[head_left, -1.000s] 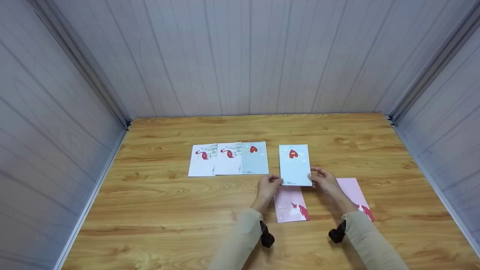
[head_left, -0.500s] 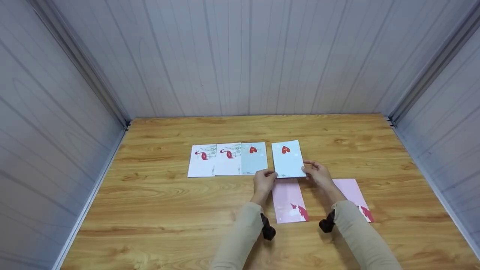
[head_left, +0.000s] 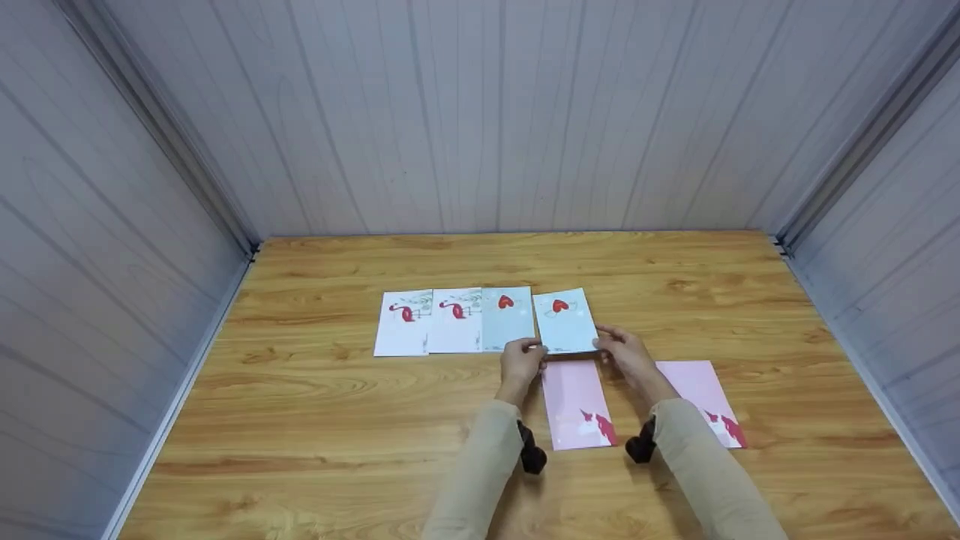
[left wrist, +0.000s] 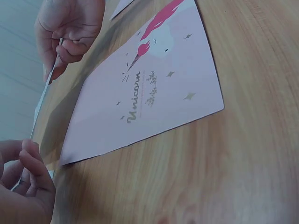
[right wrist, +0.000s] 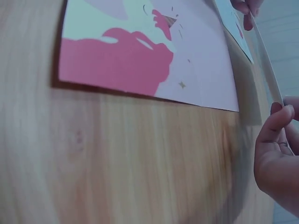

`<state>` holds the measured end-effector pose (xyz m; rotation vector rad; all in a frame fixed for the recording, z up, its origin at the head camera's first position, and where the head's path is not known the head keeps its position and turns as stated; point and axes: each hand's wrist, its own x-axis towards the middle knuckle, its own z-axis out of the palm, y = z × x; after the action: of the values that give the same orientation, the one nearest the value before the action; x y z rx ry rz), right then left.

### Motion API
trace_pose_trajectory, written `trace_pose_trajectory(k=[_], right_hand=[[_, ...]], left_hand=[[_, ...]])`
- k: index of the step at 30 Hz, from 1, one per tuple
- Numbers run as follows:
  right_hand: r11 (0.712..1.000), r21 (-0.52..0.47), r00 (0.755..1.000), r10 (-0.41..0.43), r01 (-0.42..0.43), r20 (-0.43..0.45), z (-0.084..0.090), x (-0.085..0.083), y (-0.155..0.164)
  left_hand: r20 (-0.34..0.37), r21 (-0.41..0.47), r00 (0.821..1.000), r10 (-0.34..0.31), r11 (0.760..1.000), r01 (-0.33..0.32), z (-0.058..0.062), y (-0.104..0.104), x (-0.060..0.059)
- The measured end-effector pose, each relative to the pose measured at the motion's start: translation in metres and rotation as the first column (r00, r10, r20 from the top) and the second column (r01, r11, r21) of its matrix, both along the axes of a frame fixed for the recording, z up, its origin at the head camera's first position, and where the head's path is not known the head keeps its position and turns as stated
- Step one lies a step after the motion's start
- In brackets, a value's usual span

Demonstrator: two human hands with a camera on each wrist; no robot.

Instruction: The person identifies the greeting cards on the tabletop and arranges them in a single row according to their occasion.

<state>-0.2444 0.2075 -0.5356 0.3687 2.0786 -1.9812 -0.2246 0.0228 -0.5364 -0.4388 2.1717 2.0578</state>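
Note:
A light blue card with a red heart (head_left: pixel 568 324) is held between both hands, slightly turned, just right of a matching blue heart card (head_left: pixel 508 319). My left hand (head_left: pixel 520 367) pinches its lower left corner between thumb and fingers. At the lower right corner, my right hand (head_left: pixel 628 360) pinches it the same way. Both wrist views show the held card edge-on, a thin strip (left wrist: pixel 44 98) raised over the table. A pink unicorn card (head_left: pixel 576 405) lies flat below it, between the forearms.
Two white flamingo cards (head_left: pixel 405 322) continue the row to the left of the flat blue card. A second pink unicorn card (head_left: pixel 705 401) lies at the right, partly behind the right forearm. Pale panel walls (head_left: pixel 480 112) enclose the wooden table (head_left: pixel 300 435).
Both hands have carried the blue heart card leftward, toward the row's right end, and it has turned slightly counterclockwise. The row of cards and the pink cards stay put.

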Motion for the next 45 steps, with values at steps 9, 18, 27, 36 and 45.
trace_pose_trajectory(k=[9, 18, 27, 36, 45], right_hand=[[0.997, -0.074, 1.0, -0.019, 0.02, 0.013, -0.007, -0.001, -0.006], [0.998, -0.046, 0.999, -0.046, 0.047, 0.022, -0.005, -0.004, -0.009], [0.998, 0.003, 0.998, -0.069, 0.069, 0.011, -0.003, -0.009, -0.013], [0.999, 0.05, 1.0, -0.011, 0.011, 0.002, -0.002, -0.009, -0.014], [0.998, 0.06, 0.999, -0.023, 0.022, 0.028, -0.001, -0.01, -0.015]], left_hand=[[0.032, -0.04, 0.993, 0.11, 0.993, -0.108, -0.001, 0.0, -0.005], [0.003, -0.062, 0.998, 0.068, 0.996, -0.067, 0.0, 0.002, -0.006], [0.017, -0.077, 0.999, 0.027, 0.997, -0.025, 0.0, 0.003, -0.007], [0.033, -0.126, 0.999, -0.013, 0.992, 0.017, 0.002, 0.002, -0.007], [0.05, -0.139, 0.998, -0.041, 0.989, 0.047, 0.004, 0.002, -0.006]])
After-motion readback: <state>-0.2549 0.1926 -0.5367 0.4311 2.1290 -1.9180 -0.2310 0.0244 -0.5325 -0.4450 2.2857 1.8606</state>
